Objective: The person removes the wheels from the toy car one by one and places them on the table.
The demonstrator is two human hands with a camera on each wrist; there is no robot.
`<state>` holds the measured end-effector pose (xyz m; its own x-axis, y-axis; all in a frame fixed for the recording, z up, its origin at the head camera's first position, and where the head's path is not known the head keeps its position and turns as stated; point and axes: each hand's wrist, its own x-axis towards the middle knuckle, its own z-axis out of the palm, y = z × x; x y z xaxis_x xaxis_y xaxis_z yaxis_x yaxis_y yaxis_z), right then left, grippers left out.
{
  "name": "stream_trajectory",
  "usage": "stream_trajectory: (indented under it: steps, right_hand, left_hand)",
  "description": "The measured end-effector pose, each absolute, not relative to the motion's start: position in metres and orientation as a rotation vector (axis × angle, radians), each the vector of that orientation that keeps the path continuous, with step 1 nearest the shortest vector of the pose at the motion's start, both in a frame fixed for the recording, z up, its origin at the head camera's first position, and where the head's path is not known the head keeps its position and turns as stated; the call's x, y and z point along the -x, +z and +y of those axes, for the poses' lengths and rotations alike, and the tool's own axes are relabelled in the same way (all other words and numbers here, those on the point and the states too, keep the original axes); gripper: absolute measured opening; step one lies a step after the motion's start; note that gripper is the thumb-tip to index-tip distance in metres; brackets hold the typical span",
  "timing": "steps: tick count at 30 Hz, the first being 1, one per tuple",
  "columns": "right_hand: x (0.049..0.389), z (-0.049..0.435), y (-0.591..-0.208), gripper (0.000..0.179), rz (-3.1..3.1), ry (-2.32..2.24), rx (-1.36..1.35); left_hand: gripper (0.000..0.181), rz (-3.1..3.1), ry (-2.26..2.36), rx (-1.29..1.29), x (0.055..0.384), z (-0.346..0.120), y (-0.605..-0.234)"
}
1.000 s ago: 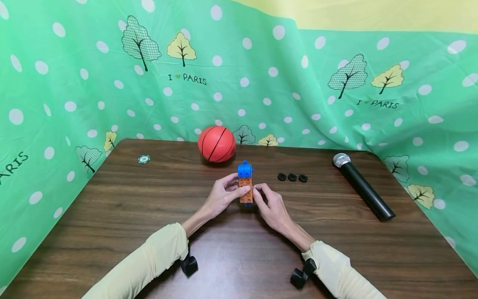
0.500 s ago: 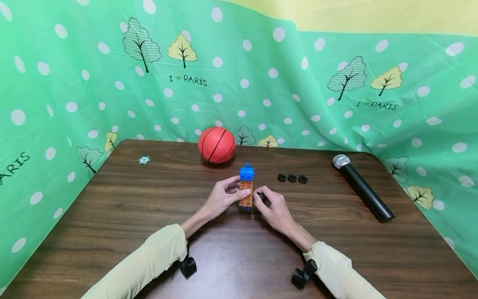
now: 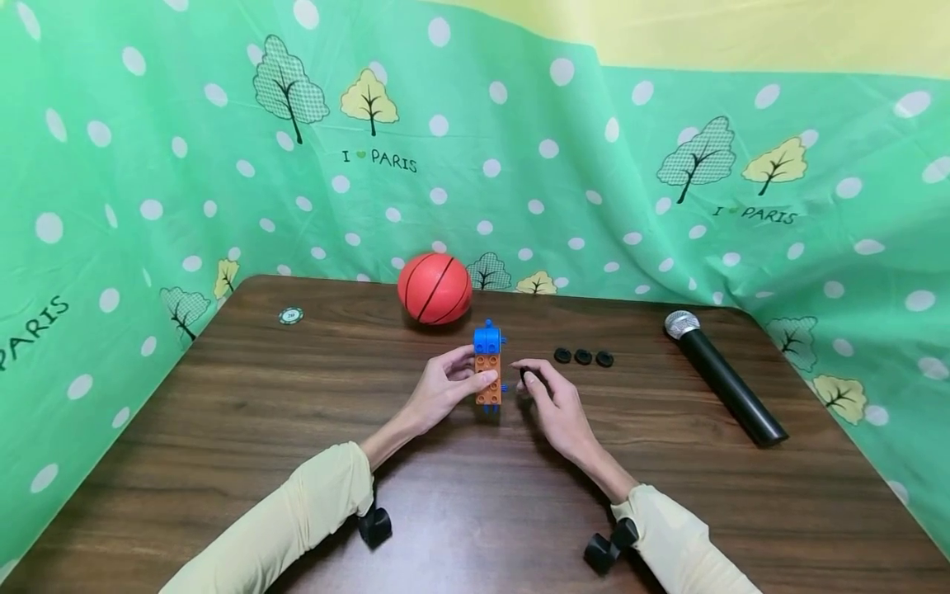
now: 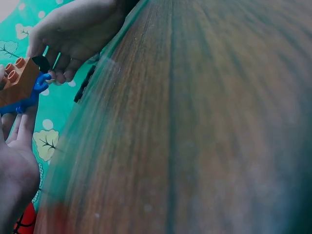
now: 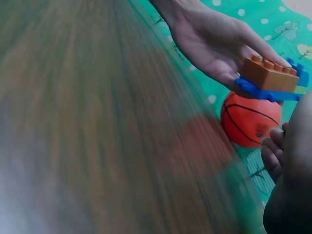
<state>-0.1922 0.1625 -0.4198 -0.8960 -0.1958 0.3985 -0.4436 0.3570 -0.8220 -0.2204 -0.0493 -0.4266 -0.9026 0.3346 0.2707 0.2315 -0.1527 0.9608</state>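
Observation:
My left hand (image 3: 439,394) holds a toy block vehicle (image 3: 487,363) above the table, thumb on its studded orange brick (image 5: 270,74). A blue brick (image 3: 486,340) sits at its far end, and a blue base (image 5: 263,92) with pegs lies under the orange one. On the vehicle's right side a blue peg (image 3: 504,388) sticks out bare. Just right of it, my right hand (image 3: 558,410) pinches a small black wheel (image 4: 42,63) between thumb and forefinger, apart from the vehicle in the head view. The fingers partly hide that wheel.
Three black wheels (image 3: 583,357) lie in a row beyond the right hand. A red toy basketball (image 3: 435,288) rests at the table's back edge. A black microphone (image 3: 727,379) lies at right, a poker chip (image 3: 291,316) at far left. A green curtain (image 3: 475,148) stands behind.
My right hand has drawn back to the right from the vehicle's side, with the black wheel in its fingers. The side peg now shows. The left hand has barely moved.

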Motion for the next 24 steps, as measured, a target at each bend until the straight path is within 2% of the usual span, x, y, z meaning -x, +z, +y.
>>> stream_trajectory:
  steps: [6, 13, 24]
  right_hand:
    - [0.186, 0.170, -0.407, 0.023, -2.378, 1.460, -0.598]
    - [0.200, 0.196, -0.425, 0.022, -2.311, 1.313, -0.602]
    - [0.217, 0.237, -0.432, 0.027, -2.209, 1.042, -0.677]
  left_hand:
    - [0.045, 2.011, 2.229, -0.644, 0.220, -0.051, -0.429]
    - [0.044, 1.979, 2.229, -0.657, 0.222, -0.050, -0.429]
    - [0.046, 1.995, 2.223, -0.665, 0.220, -0.050, -0.430]
